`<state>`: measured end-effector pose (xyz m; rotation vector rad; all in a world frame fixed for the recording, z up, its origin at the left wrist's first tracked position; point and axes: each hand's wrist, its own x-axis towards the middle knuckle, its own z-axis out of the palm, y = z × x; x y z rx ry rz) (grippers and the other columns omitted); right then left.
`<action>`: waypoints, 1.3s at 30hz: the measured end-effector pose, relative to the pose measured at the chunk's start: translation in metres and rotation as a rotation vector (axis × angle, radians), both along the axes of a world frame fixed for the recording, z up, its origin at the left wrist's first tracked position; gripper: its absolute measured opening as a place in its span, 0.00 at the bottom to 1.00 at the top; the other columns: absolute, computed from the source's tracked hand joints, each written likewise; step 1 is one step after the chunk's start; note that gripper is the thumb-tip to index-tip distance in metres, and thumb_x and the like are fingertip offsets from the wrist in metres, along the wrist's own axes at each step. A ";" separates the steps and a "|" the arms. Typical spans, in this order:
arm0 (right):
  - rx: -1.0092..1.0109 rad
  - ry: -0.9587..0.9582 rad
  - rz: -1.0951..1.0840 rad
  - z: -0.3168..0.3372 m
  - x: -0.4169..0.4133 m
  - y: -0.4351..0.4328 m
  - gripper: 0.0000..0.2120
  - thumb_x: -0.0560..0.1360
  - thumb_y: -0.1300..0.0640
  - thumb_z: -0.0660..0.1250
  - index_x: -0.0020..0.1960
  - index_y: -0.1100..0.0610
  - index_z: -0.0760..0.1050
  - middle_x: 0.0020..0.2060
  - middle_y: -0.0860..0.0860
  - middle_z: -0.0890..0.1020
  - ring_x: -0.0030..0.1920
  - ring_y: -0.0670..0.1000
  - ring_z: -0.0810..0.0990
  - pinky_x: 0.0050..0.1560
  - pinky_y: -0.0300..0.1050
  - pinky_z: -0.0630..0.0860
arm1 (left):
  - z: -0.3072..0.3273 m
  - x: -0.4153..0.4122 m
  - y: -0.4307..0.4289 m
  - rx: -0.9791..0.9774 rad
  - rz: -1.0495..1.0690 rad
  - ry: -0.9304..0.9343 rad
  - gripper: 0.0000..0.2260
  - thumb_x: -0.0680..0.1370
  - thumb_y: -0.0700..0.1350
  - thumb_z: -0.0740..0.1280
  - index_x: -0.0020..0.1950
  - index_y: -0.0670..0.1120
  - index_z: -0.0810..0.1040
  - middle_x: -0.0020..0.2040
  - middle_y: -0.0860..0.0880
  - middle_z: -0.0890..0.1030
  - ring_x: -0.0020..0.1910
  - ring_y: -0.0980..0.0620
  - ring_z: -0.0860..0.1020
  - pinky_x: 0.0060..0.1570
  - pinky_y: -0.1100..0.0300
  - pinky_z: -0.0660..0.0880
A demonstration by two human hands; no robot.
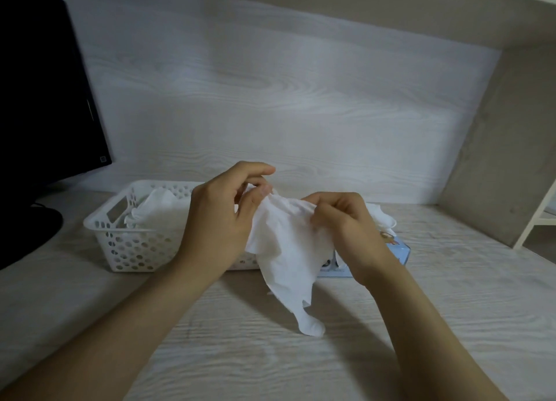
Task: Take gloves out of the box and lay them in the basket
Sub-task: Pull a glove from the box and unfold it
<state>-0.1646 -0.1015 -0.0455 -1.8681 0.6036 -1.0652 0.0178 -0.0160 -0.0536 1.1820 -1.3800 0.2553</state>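
Holding now: the left hand (216,220) and the right hand (346,226) both pinch the upper edge of one white glove (285,265), fingers (255,168) curled onto it. It hangs over the middle of the worktop (301,364), its tip drooping toward the near edge.
Box: the light blue box (401,250) sits just behind the right hand, toward the worktop's right side. Another glove (383,220) pokes from its top.
Basket: the white perforated basket (120,244) sits behind the left hand, with gloves (159,211) already lying in it.
Step in hand, as I judge it: spreading the glove flat before laying it in.
Doing it well: draw the two pinches gently apart so the thin film smooths without tearing. Carry it left over the basket rim, lower it onto the pile, then release both hands together.
Watch for: film clinging to skin, or the hanging tip snagging the basket wall.
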 end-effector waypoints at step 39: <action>-0.510 0.254 -0.657 0.006 0.087 -0.015 0.07 0.88 0.51 0.53 0.59 0.54 0.66 0.34 0.50 0.75 0.33 0.51 0.72 0.30 0.47 0.59 | 0.023 0.073 0.002 0.204 0.041 0.394 0.13 0.80 0.40 0.71 0.60 0.55 0.85 0.55 0.56 0.83 0.46 0.55 0.83 0.56 0.53 0.82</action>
